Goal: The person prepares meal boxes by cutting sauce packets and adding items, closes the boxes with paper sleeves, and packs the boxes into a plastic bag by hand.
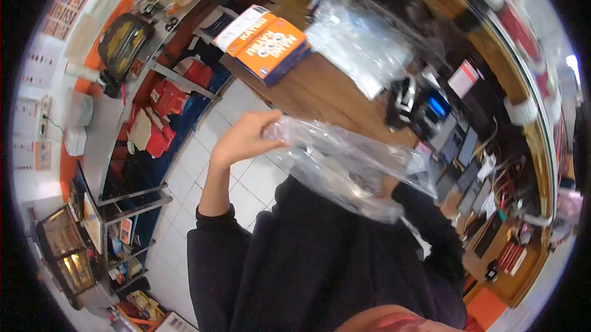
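A clear plastic bag [345, 162] is stretched in front of my black-clothed torso. My left hand [249, 137] pinches its left end between thumb and fingers. At the bag's right side, my right hand [389, 186] shows only in part behind or within the plastic, and its fingers are hidden. Something pale inside or behind the bag is too blurred to name. Beyond the bag lies a brown table [326, 95], with an orange and white box [271, 48] at its left corner and a pile of clear plastic packaging [357, 39] further back.
White floor tiles [206, 125] show at the left. Shelves there hold red packages [169, 98]. On the right stands a device with a lit blue screen [438, 107], among cables and dark boxes. A machine [126, 45] sits on the left counter.
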Available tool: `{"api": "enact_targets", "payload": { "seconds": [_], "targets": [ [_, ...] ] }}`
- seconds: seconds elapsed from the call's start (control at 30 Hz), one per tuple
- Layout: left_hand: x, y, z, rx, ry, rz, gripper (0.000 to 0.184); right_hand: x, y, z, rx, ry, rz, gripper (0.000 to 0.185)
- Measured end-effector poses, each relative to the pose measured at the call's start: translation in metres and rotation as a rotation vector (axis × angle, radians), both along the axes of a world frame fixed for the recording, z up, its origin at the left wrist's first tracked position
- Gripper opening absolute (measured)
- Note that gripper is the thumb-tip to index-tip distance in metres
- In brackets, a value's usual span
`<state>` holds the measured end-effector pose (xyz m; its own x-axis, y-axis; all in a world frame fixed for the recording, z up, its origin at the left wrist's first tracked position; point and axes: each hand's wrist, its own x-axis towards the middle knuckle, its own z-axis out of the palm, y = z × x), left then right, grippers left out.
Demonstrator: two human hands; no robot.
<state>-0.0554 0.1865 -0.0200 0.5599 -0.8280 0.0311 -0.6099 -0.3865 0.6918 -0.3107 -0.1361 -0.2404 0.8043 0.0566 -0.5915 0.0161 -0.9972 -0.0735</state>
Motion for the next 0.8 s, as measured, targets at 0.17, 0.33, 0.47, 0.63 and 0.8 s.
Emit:
{"api": "enact_targets", "payload": {
  "seconds": [0.17, 0.33, 0.47, 0.63, 0.8],
  "targets": [
    [0.055, -0.011, -0.014, -0.223, -0.367, 0.120, 0.018, 0.074, -0.013, 0.062, 0.374, 0.204, 0.253, 0.040],
    [0.062, -0.018, -0.077, -0.346, 0.083, -0.323, 0.017, 0.219, 0.027, 0.202, 0.775, 0.346, 0.107, 0.035],
    [0.063, -0.017, -0.087, -0.410, 0.361, -0.311, 0.019, 0.330, 0.078, 0.224, 0.721, 0.200, 0.333, 0.026],
    [0.058, -0.022, -0.080, -0.457, 0.598, -0.042, 0.029, 0.444, 0.135, 0.132, 0.145, -0.325, 0.504, 0.128],
    [0.049, -0.016, -0.085, -0.356, 0.687, 0.081, 0.039, 0.453, 0.135, 0.092, -0.030, -0.404, 0.636, 0.106]
  ]
}}
